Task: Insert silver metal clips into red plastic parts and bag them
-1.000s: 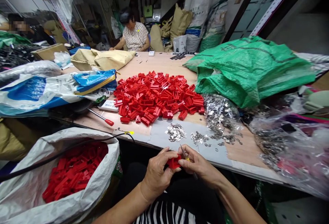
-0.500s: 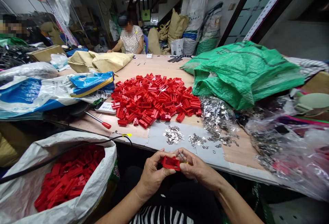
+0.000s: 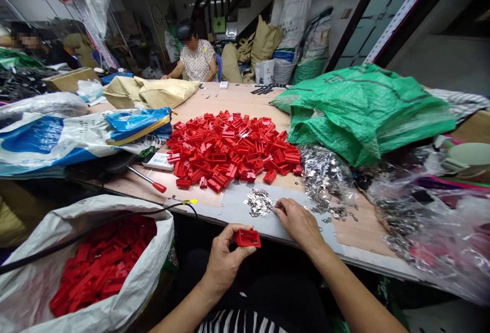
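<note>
My left hand point(image 3: 225, 256) grips a small red plastic box point(image 3: 248, 238) between thumb and fingers, above my lap. The box's open side faces up towards me, and a small metal bit shows inside. My right hand point(image 3: 298, 221) rests at the table's front edge, fingers pinched together beside a small pile of flat silver metal pieces point(image 3: 259, 203). What those fingertips hold, if anything, is too small to make out. Behind the pile lies a large heap of similar red boxes point(image 3: 233, 149).
An open white sack point(image 3: 153, 210) of red boxes stands at my left, a black cable across it. A red-handled lever point(image 3: 156, 186) juts over the table. To the right lie a green woven bag point(image 3: 367, 108) and metal pieces in clear plastic point(image 3: 325, 170). A person point(image 3: 197, 60) sits opposite.
My right hand has left the red box and moved forward and right, to the metal pieces. The left hand keeps the box, now slightly further left and higher.
</note>
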`<action>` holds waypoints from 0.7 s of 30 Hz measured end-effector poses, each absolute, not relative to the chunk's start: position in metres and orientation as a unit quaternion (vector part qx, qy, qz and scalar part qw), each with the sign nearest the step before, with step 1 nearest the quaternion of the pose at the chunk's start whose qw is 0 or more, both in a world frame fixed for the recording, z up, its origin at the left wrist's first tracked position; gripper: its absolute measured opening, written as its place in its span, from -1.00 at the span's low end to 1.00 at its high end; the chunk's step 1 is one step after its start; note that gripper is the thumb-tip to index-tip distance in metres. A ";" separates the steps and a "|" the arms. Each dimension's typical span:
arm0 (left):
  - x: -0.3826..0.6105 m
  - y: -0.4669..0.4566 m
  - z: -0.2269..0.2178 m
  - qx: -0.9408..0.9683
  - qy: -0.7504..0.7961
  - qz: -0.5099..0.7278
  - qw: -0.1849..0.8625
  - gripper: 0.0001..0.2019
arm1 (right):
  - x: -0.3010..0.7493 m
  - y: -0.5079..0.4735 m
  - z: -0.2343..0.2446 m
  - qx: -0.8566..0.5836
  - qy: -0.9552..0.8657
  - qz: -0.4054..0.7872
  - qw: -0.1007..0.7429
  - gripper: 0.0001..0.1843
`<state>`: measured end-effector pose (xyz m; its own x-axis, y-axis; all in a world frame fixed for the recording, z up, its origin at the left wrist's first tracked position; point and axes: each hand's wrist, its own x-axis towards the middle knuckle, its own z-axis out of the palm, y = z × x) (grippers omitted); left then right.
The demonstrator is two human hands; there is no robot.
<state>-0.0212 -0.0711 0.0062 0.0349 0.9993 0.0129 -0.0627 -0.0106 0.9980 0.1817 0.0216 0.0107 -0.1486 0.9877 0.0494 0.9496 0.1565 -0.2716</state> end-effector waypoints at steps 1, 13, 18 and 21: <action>-0.022 -0.071 0.006 0.500 0.473 0.511 0.516 -0.71 | 0.181 0.022 0.011 -0.643 -0.753 0.089 0.104 -0.87; -0.025 -0.064 0.012 0.510 0.481 0.523 0.485 -0.71 | 0.189 0.017 0.014 -0.629 -0.739 0.163 0.180 -0.93; -0.023 -0.061 0.014 0.500 0.477 0.531 0.491 -0.70 | 0.189 0.014 0.016 -0.579 -0.737 0.254 0.239 -0.84; -0.023 -0.060 0.018 0.476 0.467 0.539 0.515 -0.69 | 0.185 0.009 0.021 -0.545 -0.728 0.334 0.249 -0.76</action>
<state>-0.0233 -0.0595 0.0180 -0.0175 0.9993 0.0326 -0.1106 -0.0344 0.9933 0.1850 0.0089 0.0210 -0.2814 0.9596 -0.0015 0.6272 0.1827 -0.7571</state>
